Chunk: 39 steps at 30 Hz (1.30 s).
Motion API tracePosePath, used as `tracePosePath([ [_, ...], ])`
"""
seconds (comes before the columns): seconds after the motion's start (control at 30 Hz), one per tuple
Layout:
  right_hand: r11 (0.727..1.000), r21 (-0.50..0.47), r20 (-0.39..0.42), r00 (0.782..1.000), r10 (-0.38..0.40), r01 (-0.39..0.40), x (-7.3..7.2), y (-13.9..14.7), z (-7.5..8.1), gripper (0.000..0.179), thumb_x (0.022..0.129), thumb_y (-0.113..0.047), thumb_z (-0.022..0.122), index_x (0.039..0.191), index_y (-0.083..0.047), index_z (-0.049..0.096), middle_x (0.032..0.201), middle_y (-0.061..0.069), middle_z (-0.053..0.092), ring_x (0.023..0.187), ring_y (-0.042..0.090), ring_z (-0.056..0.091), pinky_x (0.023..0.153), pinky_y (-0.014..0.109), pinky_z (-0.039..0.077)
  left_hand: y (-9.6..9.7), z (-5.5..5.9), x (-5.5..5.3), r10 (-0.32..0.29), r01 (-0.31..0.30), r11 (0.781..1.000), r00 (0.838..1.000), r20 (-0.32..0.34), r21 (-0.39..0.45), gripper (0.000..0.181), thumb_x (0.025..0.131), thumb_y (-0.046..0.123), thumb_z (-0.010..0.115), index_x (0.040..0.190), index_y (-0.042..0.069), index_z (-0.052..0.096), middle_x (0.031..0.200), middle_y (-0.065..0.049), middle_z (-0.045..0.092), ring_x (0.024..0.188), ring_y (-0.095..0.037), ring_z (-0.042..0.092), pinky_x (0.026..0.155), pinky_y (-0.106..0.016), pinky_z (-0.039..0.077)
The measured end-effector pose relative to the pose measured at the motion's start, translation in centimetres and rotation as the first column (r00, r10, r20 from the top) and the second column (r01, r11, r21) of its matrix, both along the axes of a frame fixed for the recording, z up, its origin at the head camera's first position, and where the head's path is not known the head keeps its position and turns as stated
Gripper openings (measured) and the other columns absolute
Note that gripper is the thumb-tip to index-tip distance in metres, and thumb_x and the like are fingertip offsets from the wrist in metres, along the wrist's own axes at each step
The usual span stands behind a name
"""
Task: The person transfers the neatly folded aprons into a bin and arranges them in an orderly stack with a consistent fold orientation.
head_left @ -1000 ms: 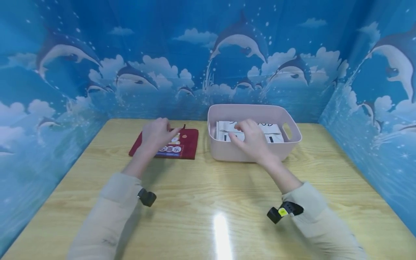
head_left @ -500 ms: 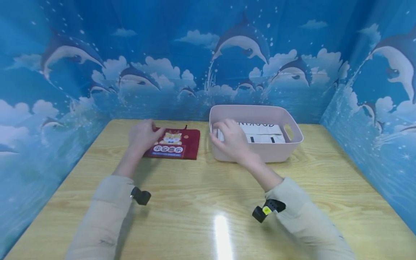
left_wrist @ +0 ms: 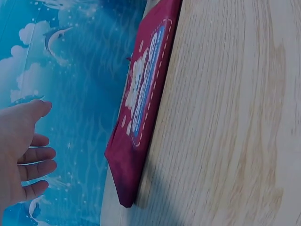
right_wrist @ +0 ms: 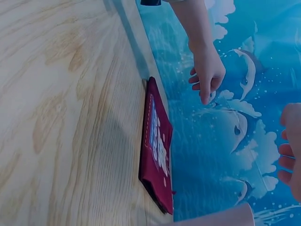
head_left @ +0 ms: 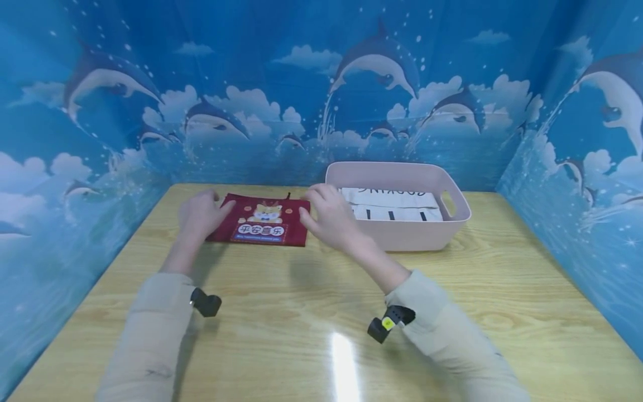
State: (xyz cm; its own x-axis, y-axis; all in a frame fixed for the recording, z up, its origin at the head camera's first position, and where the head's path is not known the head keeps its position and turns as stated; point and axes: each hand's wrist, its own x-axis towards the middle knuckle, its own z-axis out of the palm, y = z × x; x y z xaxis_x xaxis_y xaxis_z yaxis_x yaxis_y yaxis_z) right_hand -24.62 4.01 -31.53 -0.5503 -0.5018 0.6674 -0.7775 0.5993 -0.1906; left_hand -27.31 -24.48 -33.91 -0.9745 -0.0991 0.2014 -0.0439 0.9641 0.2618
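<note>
A flat, folded dark red cloth [head_left: 296,229] lies on the table, printed with a cartoon animal and white characters. Over its left end in the head view is my left hand [head_left: 201,216], fingers loosely bent around nothing. The left wrist view shows that hand [left_wrist: 23,155] apart from the cloth [left_wrist: 124,165], thumb and fingers spread. My right hand [head_left: 331,216] hovers at the cloth's right edge, overlapping the pink basket's left end, and it holds nothing. In the right wrist view, the right hand's fingers [right_wrist: 286,162] stay well away from the cloth [right_wrist: 157,188].
The pink plastic basket [head_left: 412,237] stands to the right of the red cloth, with folded white cloth [head_left: 402,200] bearing black lettering inside. A blue dolphin-print curtain [head_left: 281,67] rises behind and on both sides of the wooden table [head_left: 281,312].
My right hand has moved left, from over the basket to the red cloth's right edge. The left hand has shifted left to the cloth's left end, uncovering the print.
</note>
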Motion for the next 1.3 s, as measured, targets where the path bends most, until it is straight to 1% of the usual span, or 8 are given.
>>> tracePosePath([
  [0.2,0.996,0.083,0.094,0.995,-0.042,0.034,-0.5,-1.3,-0.3,0.025,0.088,-0.016,0.060,0.109,-0.003,0.062,0.110,0.011,0.058,0.104,0.025,0.051,0.092,0.037,0.042,-0.8,-0.3,-0.2,-0.004,0.005,1.000,1.000,0.002,-0.007,0.054,0.090,0.043,0.053,0.112,-0.006,0.056,0.105,-0.026,0.060,0.091,-0.040,0.057,0.069,-0.049,0.047],
  [0.33,0.985,0.160,0.117,0.989,-0.087,0.068,-0.9,-2.0,-0.8,0.028,0.089,-0.019,0.060,0.112,-0.004,0.061,0.114,0.012,0.058,0.108,0.027,0.051,0.095,0.043,0.040,-1.3,-0.7,-0.2,-0.009,0.009,1.000,1.000,0.007,-0.018,0.055,0.090,0.044,0.052,0.111,-0.006,0.056,0.106,-0.027,0.060,0.093,-0.041,0.056,0.071,-0.050,0.046],
  [0.57,0.961,0.248,0.035,0.990,-0.134,0.121,-2.1,-3.2,-2.3,0.028,0.087,-0.019,0.062,0.109,-0.003,0.063,0.111,0.012,0.060,0.107,0.028,0.052,0.096,0.039,0.041,-2.0,-1.4,-0.3,0.012,-0.012,1.000,0.999,0.031,-0.010,0.056,0.090,0.044,0.052,0.111,-0.007,0.054,0.106,-0.027,0.059,0.094,-0.043,0.055,0.071,-0.051,0.045],
  [0.73,0.927,0.327,0.004,0.980,-0.198,0.186,-2.9,-3.9,-3.2,0.030,0.088,-0.024,0.060,0.110,-0.004,0.063,0.108,0.011,0.059,0.103,0.027,0.053,0.092,0.039,0.043,-2.3,-2.0,-0.7,0.023,-0.019,0.998,0.997,0.079,-0.053,0.058,0.090,0.044,0.052,0.112,-0.009,0.052,0.106,-0.029,0.057,0.095,-0.044,0.054,0.074,-0.054,0.045],
  [0.83,0.898,0.380,0.021,0.968,-0.249,0.222,-3.3,-4.4,-3.6,0.032,0.089,-0.027,0.058,0.112,-0.005,0.061,0.110,0.011,0.058,0.103,0.027,0.052,0.090,0.038,0.044,-2.5,-2.4,-0.9,0.028,-0.020,0.997,0.995,0.098,-0.076,0.058,0.090,0.044,0.052,0.111,-0.010,0.051,0.104,-0.030,0.056,0.094,-0.045,0.053,0.074,-0.053,0.045],
  [1.0,0.857,0.427,0.064,0.936,-0.346,0.287,-4.0,-5.1,-4.2,0.036,0.091,-0.031,0.055,0.115,-0.004,0.059,0.114,0.012,0.057,0.105,0.026,0.052,0.091,0.036,0.044,-2.6,-3.0,-1.2,0.032,-0.025,0.998,0.992,0.126,-0.055,0.059,0.091,0.041,0.052,0.114,-0.013,0.048,0.106,-0.033,0.053,0.095,-0.046,0.052,0.075,-0.055,0.045],
  [1.13,0.838,0.446,0.113,0.909,-0.401,0.315,-4.6,-5.5,-4.9,0.036,0.091,-0.032,0.056,0.115,-0.004,0.059,0.111,0.011,0.057,0.103,0.025,0.052,0.090,0.036,0.044,-2.6,-3.4,-1.3,0.041,-0.034,0.998,0.984,0.176,-0.044,0.061,0.091,0.040,0.052,0.116,-0.015,0.045,0.109,-0.035,0.050,0.100,-0.048,0.050,0.082,-0.057,0.043],
  [1.3,0.828,0.461,0.179,0.880,-0.439,0.320,-5.0,-5.9,-5.9,0.035,0.091,-0.032,0.055,0.113,-0.005,0.058,0.109,0.011,0.055,0.103,0.026,0.051,0.089,0.036,0.045,-2.5,-3.9,-1.5,0.054,-0.046,0.998,0.972,0.229,-0.042,0.064,0.091,0.043,0.050,0.116,-0.016,0.045,0.110,-0.036,0.049,0.102,-0.049,0.048,0.087,-0.059,0.040],
])
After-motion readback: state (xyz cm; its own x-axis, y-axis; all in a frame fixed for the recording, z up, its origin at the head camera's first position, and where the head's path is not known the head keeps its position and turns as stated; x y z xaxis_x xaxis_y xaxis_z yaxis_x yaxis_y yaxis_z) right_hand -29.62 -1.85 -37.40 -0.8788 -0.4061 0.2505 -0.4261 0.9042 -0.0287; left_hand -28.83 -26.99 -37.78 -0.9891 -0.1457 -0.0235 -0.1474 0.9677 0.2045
